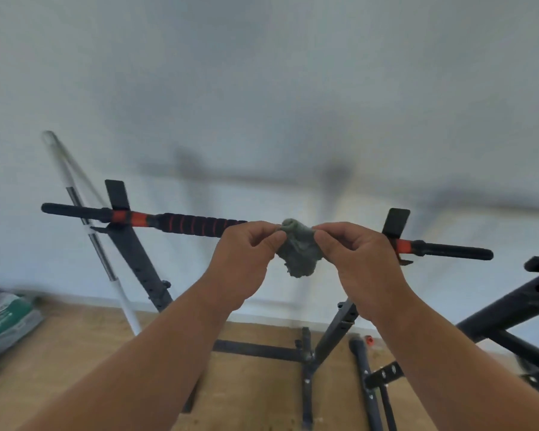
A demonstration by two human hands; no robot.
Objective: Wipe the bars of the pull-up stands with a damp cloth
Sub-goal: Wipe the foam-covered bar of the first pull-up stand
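You have the cloth (299, 253) bunched at the middle of the pull-up bar (196, 224), held up between both hands: your left hand (243, 259) pinches its left edge with fingers (269, 241) and thumb closed on the fabric, and your right hand (364, 259) pinches the right edge the same way. The wad hangs right at the bar, but you cannot tell from here whether it wraps the bar or only sits in front of it. Nothing on the bar shows a wet trace, so how much is already wiped cannot be read. By my judgement you are near the start: the striped foam grip to the left, both black ends and the orange collars are yet to be covered, and so is the second stand (511, 309) at the far right.
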